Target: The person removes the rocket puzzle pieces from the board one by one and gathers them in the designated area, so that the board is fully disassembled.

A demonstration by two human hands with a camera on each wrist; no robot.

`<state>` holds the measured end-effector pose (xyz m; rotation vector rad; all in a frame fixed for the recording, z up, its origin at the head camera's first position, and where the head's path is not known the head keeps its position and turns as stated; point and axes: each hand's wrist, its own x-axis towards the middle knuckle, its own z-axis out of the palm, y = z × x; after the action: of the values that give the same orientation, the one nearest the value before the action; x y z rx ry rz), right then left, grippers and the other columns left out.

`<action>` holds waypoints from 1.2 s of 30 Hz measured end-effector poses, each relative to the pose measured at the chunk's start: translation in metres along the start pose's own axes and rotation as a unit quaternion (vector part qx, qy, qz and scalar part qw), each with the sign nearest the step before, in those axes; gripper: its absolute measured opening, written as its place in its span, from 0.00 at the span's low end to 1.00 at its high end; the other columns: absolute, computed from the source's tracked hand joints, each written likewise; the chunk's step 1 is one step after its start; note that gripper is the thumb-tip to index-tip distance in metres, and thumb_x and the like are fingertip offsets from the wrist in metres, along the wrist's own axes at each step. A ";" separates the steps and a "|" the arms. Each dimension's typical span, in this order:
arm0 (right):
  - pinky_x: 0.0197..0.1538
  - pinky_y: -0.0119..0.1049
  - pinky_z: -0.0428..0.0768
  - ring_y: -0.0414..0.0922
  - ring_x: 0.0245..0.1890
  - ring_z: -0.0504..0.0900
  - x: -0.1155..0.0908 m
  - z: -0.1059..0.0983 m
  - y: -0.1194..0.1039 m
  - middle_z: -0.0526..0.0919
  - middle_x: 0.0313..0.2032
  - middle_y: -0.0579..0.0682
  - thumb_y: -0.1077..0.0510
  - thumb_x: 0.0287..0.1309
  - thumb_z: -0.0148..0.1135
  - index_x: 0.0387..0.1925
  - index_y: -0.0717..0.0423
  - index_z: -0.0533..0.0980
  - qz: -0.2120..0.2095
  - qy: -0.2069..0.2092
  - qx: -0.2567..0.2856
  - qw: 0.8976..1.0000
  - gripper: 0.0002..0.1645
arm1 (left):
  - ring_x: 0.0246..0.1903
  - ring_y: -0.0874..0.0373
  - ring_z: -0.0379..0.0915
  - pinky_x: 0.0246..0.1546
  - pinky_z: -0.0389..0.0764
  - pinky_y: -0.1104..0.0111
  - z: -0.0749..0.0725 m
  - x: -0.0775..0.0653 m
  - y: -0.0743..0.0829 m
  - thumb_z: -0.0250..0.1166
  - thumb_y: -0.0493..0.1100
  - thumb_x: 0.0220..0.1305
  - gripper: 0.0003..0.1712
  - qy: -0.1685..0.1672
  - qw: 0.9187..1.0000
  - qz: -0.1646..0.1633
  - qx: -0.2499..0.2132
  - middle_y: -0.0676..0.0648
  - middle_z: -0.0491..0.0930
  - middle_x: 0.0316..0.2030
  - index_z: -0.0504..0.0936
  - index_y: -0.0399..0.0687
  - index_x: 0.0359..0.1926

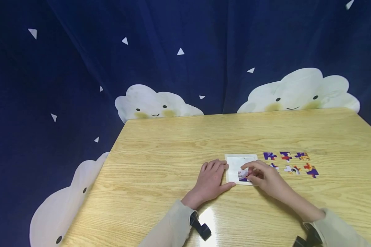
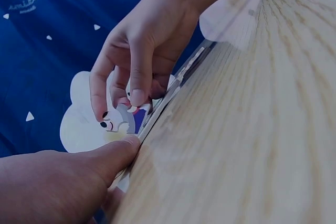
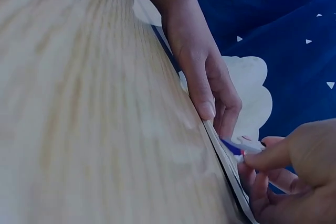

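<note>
A shallow white puzzle tray (image 1: 234,164) lies flat on the table. My left hand (image 1: 208,181) rests at its left side, with the fingertips on the left rim and the thumb by the lower left corner. Over the tray's lower part, my right hand (image 1: 267,178) pinches a jigsaw piece (image 1: 242,175) in white, grey and purple between thumb and fingers. The left wrist view shows this piece (image 2: 140,119) tilted above the tray. In the right wrist view, the right fingers partly cover the piece (image 3: 231,147).
Several loose jigsaw pieces lie in two rows right of the tray, among them a purple and orange piece (image 1: 311,170) and a red one (image 1: 285,156). The right hand partly hides one (image 1: 274,166). A dark blue curtain (image 1: 173,20) with clouds hangs behind the wooden table (image 1: 160,151).
</note>
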<state>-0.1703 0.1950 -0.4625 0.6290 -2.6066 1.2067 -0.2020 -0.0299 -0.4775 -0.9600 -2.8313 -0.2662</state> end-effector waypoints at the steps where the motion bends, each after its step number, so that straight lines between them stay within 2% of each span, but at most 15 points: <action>1: 0.35 0.26 0.80 0.32 0.31 0.78 0.000 -0.001 0.000 0.80 0.32 0.46 0.74 0.49 0.67 0.48 0.56 0.79 0.006 -0.003 0.009 1.000 0.23 | 0.66 0.56 0.64 0.64 0.65 0.60 0.000 0.000 0.000 0.54 0.70 0.65 0.35 0.000 1.000 0.000 0.000 0.56 0.69 0.66 0.71 0.55 0.64; 6: 0.33 0.26 0.80 0.30 0.32 0.78 0.002 -0.006 -0.001 0.79 0.33 0.49 0.72 0.54 0.64 0.50 0.58 0.79 0.049 -0.029 0.063 0.996 0.21 | 0.66 0.56 0.64 0.64 0.64 0.60 0.000 0.000 0.000 0.54 0.70 0.65 0.36 -0.004 1.000 -0.002 -0.003 0.56 0.69 0.66 0.71 0.55 0.64; 12: 0.38 0.26 0.81 0.30 0.37 0.80 0.003 -0.014 -0.005 0.80 0.37 0.53 0.69 0.58 0.63 0.54 0.59 0.78 0.098 -0.055 0.099 0.989 0.21 | 0.66 0.56 0.64 0.64 0.64 0.60 -0.002 0.001 0.001 0.55 0.70 0.65 0.36 -0.001 1.000 -0.002 -0.006 0.56 0.69 0.66 0.71 0.55 0.64; 17: 0.41 0.25 0.81 0.28 0.37 0.80 -0.002 -0.017 -0.003 0.80 0.37 0.50 0.69 0.58 0.63 0.53 0.58 0.78 0.089 -0.053 0.096 0.990 0.21 | 0.66 0.56 0.64 0.64 0.64 0.60 -0.001 0.000 0.001 0.54 0.70 0.65 0.36 -0.004 1.000 -0.003 -0.007 0.56 0.69 0.66 0.71 0.55 0.64; 24: 0.28 0.29 0.78 0.30 0.36 0.81 -0.012 -0.027 0.001 0.79 0.39 0.52 0.66 0.59 0.64 0.55 0.55 0.77 0.117 -0.052 0.088 0.988 0.21 | 0.67 0.56 0.63 0.66 0.63 0.59 0.000 0.000 0.000 0.53 0.71 0.65 0.36 -0.009 1.000 -0.006 -0.007 0.56 0.68 0.67 0.70 0.55 0.65; 28: 0.30 0.28 0.80 0.29 0.36 0.81 -0.019 -0.031 0.006 0.80 0.38 0.50 0.66 0.59 0.64 0.55 0.57 0.77 0.107 -0.041 0.085 0.990 0.21 | 0.67 0.56 0.63 0.66 0.63 0.59 -0.001 -0.001 0.000 0.53 0.70 0.65 0.36 -0.009 1.000 -0.006 -0.010 0.56 0.68 0.67 0.70 0.55 0.65; 34: 0.24 0.31 0.78 0.32 0.31 0.81 -0.027 -0.038 0.011 0.81 0.36 0.47 0.67 0.59 0.64 0.55 0.60 0.77 0.104 -0.034 0.097 0.989 0.21 | 0.67 0.56 0.62 0.67 0.63 0.57 -0.001 -0.001 0.000 0.53 0.70 0.66 0.36 -0.014 1.000 -0.006 -0.012 0.56 0.68 0.67 0.70 0.55 0.65; 36: 0.27 0.30 0.80 0.30 0.33 0.81 -0.029 -0.040 0.012 0.82 0.36 0.47 0.68 0.58 0.64 0.55 0.60 0.77 0.102 -0.029 0.083 0.991 0.21 | 0.67 0.56 0.62 0.67 0.63 0.57 -0.001 0.000 0.001 0.53 0.70 0.66 0.36 -0.015 1.000 -0.006 -0.014 0.56 0.68 0.67 0.70 0.55 0.65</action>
<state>-0.1500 0.2411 -0.4546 0.4394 -2.6909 1.5010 -0.2012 -0.0299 -0.4768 -0.9613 -2.8682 -0.2954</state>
